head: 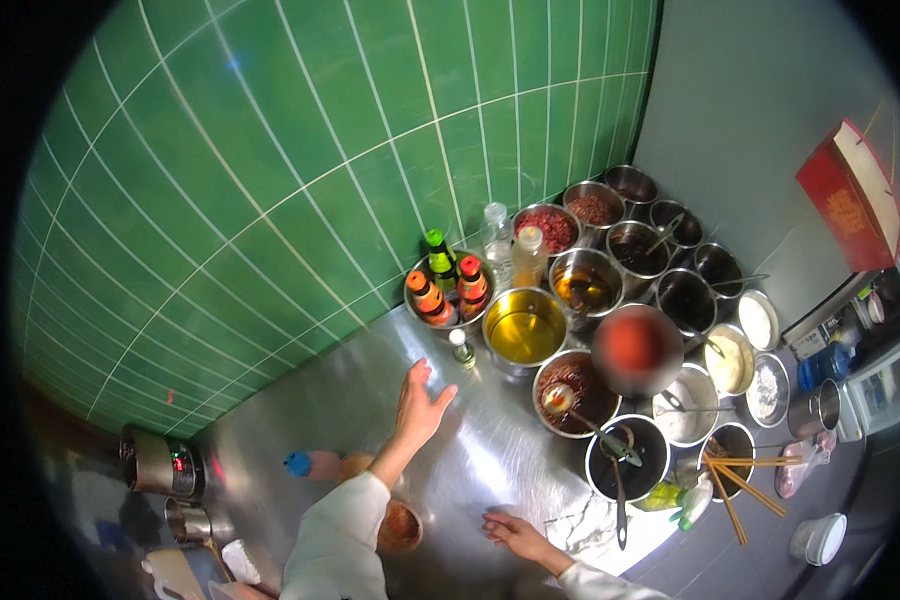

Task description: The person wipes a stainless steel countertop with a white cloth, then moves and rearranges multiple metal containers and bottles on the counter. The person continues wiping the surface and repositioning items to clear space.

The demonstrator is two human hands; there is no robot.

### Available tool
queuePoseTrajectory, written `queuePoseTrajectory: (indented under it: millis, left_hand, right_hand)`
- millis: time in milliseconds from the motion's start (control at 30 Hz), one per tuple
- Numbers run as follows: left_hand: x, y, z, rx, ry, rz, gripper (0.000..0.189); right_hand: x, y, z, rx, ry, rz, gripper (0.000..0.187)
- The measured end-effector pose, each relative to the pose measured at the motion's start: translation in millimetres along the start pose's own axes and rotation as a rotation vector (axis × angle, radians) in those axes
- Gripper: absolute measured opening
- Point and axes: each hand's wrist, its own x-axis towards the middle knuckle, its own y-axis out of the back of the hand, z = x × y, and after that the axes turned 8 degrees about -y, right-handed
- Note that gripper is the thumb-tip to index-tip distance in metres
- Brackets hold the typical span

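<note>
My left hand reaches out over the steel counter with thumb and forefinger apart, holding nothing. Just beyond it stands a small glass bottle. My right hand is low over the counter, its fingers slightly spread and nothing visible in them. Near my left sleeve are a round container of reddish-brown contents and a bottle with a blue cap. To the right of my left hand sit a steel pot of yellow oil and a pot of dark red sauce with a ladle.
Sauce bottles stand in a steel pot by the green tiled wall. Several more pots of seasonings crowd the right corner. Chopsticks jut over the counter's right side. A white cloth lies near my right hand. A steel appliance stands left.
</note>
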Motion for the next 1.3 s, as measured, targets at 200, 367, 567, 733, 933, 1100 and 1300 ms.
queuePoseTrajectory:
  millis: [200, 367, 567, 733, 933, 1100, 1300]
  left_hand:
    - [50, -69, -18, 0.21, 0.247, -0.08, 0.05]
    - [64, -63, -10, 0.25, 0.237, -0.079, 0.036]
    - [35, -9, -31, 0.294, 0.262, -0.014, 0.03]
    - [-7, 61, -91, 0.204, 0.287, -0.019, 0.028]
    - [-32, 120, -113, 0.437, 0.29, -0.108, 0.027]
    - [-53, 139, -116, 0.462, 0.477, -0.148, 0.025]
    - [-70, 145, -106, 0.46, 0.546, -0.089, 0.039]
  right_hand:
    - [-46, 53, -5, 0.224, -0.002, 0.192, 0.035]
    - [-47, 61, 0, 0.286, 0.017, 0.229, 0.033]
    - [-40, 41, -19, 0.217, 0.059, 0.244, 0.03]
    - [-39, 33, -22, 0.257, 0.097, 0.202, 0.031]
    - [-43, 24, -28, 0.224, 0.119, 0.177, 0.031]
    - [-42, 31, -26, 0.211, 0.133, 0.185, 0.031]
    - [-46, 39, -27, 0.177, 0.184, 0.216, 0.03]
